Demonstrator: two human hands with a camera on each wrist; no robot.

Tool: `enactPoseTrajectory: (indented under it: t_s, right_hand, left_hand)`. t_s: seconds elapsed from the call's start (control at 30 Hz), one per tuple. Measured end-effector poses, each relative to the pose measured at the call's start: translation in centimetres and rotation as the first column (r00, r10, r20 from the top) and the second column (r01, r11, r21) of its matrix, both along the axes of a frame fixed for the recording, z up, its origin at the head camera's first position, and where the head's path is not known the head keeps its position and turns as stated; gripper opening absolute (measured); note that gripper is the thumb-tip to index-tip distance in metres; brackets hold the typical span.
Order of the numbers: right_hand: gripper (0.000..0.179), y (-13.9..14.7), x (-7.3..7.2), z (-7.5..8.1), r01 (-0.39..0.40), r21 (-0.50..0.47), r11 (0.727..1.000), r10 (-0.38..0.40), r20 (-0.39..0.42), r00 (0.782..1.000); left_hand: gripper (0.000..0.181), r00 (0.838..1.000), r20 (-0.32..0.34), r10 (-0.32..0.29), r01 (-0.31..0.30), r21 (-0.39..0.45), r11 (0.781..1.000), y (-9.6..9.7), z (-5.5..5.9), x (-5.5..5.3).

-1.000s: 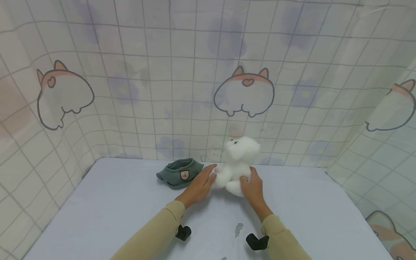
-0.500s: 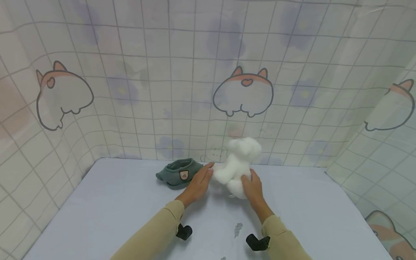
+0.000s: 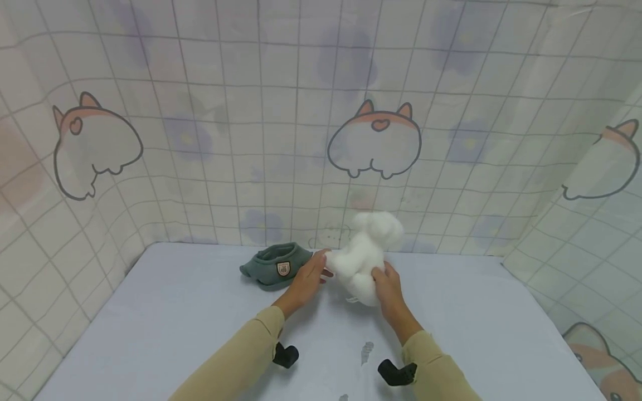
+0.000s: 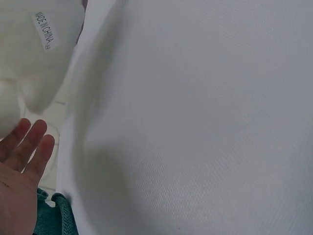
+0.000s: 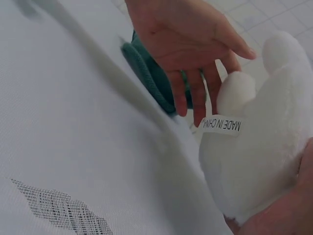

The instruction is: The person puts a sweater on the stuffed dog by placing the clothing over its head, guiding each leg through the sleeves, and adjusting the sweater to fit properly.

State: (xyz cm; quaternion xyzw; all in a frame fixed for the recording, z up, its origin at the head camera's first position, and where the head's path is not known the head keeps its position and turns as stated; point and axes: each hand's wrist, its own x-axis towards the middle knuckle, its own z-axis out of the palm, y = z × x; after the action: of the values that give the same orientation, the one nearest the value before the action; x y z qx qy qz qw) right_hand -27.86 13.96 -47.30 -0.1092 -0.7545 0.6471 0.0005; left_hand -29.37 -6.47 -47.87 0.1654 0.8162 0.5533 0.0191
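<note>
A white plush toy (image 3: 368, 250) is held tilted over the table, its head up and turned away. My right hand (image 3: 389, 291) grips it around the side of its body, as the right wrist view also shows at the fingers (image 5: 283, 210). My left hand (image 3: 307, 283) has its fingers straight, palm toward the toy, close to one of its limbs; whether they touch I cannot tell. A "MADE IN CHINA" label (image 5: 222, 125) sticks out from the toy's lower body. Just behind my left hand lies a small green garment (image 3: 273, 270) with a shield badge.
The white table (image 3: 190, 312) ends at a wall sheet (image 3: 301, 111) with a grid and cartoon corgi prints. A grey worn patch (image 3: 367, 353) marks the tabletop between my forearms. Black mounts (image 3: 397, 373) stick out at both wrists.
The toy has turned in my right hand, so its face is no longer seen and its label shows. My left hand has turned its palm more toward the toy.
</note>
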Motion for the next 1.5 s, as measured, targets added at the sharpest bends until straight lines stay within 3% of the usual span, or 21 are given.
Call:
enactPoseTrajectory:
  t_s: [0.23, 0.37, 0.47, 0.6, 0.87, 1.0, 1.17, 1.4, 1.5]
  right_hand:
    - [0.053, -0.6, 0.2, 0.4, -0.018, -0.092, 0.996, 0.021, 0.031, 0.999]
    - [0.052, -0.9, 0.5, 0.6, -0.041, -0.124, 0.991, 0.044, 0.028, 0.999]
    - [0.051, -1.1, 0.5, 0.7, -0.05, -0.14, 0.989, 0.053, 0.022, 0.998]
    - [0.055, -1.3, 0.6, 0.9, -0.061, -0.161, 0.985, 0.067, 0.031, 0.997]
    - [0.057, -1.5, 0.7, 0.9, -0.076, -0.164, 0.983, 0.081, 0.024, 0.996]
    - [0.053, -1.5, 0.8, 0.9, -0.078, -0.123, 0.989, 0.077, -0.014, 0.997]
    - [0.047, -1.1, 0.8, 0.8, -0.032, 0.022, 0.999, 0.033, -0.061, 0.998]
    - [0.036, -0.9, 0.8, 0.5, 0.051, 0.143, 0.988, -0.027, -0.163, 0.986]
    - [0.032, -1.0, 0.9, 0.5, 0.057, 0.168, 0.984, -0.028, -0.172, 0.985]
  left_hand:
    - [0.047, 0.997, 0.082, 0.002, -0.012, 0.121, 0.993, 0.1, 0.1, 0.0]
    - [0.049, 0.989, 0.146, -0.032, 0.005, 0.179, 0.984, 0.1, 1.9, 0.8]
    - [0.054, 0.979, 0.191, -0.069, 0.017, 0.258, 0.966, 0.2, 1.7, 0.5]
    - [0.062, 0.963, 0.243, -0.118, 0.029, 0.343, 0.939, 0.2, -0.1, -0.4]
    - [0.065, 0.951, 0.263, -0.162, 0.043, 0.409, 0.912, 0.3, 0.4, 0.2]
    - [0.059, 0.958, 0.249, -0.144, 0.03, 0.41, 0.912, 0.4, 0.7, 0.3]
    - [0.054, 0.968, 0.228, -0.105, 0.004, 0.401, 0.916, 0.5, 0.8, 0.4]
    - [0.046, 0.972, 0.221, -0.077, -0.022, 0.413, 0.911, 0.3, 0.8, 0.2]
    - [0.044, 0.974, 0.22, -0.061, -0.038, 0.419, 0.907, 0.2, 0.9, 0.2]
